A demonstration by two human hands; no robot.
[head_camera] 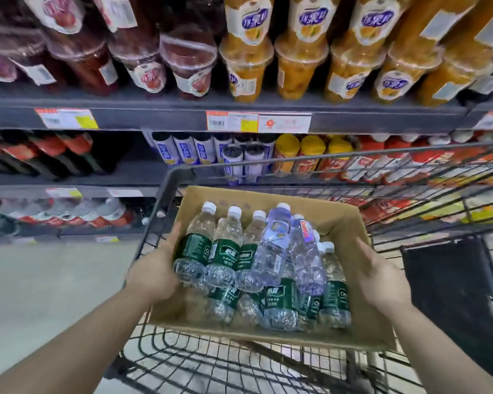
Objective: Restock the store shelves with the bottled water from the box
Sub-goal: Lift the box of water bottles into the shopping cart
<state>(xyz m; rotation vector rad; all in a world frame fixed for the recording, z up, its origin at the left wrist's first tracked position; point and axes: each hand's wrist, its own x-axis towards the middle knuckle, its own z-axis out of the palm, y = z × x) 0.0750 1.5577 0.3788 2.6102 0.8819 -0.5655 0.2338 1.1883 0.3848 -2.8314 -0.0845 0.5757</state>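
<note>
**Box in hand, shelves still waiting**

We have the cardboard box (350, 223) between our two hands, sitting in or just above the wire cart (239, 362), and it looks full. The left hand (154, 273) grips the box's left wall, fingers curled over the rim and reaching inside beside the nearest green-labelled bottle (192, 253). The right hand (382, 275) lies against the right wall of the box; its fingers look wrapped over the edge, so we judge it is grasping the box too, though the fingertips are out of sight.

Inside the box the bottled water lies in loose layers: a row of green-labelled bottles on the left and near side, and two clear bottles with pale labels (273, 245) resting slantwise on top toward the middle. No bottle is in either grip.

As for progress, we judge the restocking has barely begun, if at all. The far shelves (154, 119) hold fruit cups on top and canned and bottled drinks below; at the far left, on the low shelf, a row of red-labelled water bottles (103, 214) stands, which may be where our stock belongs. Everything in the box is still left to shelve.
</note>
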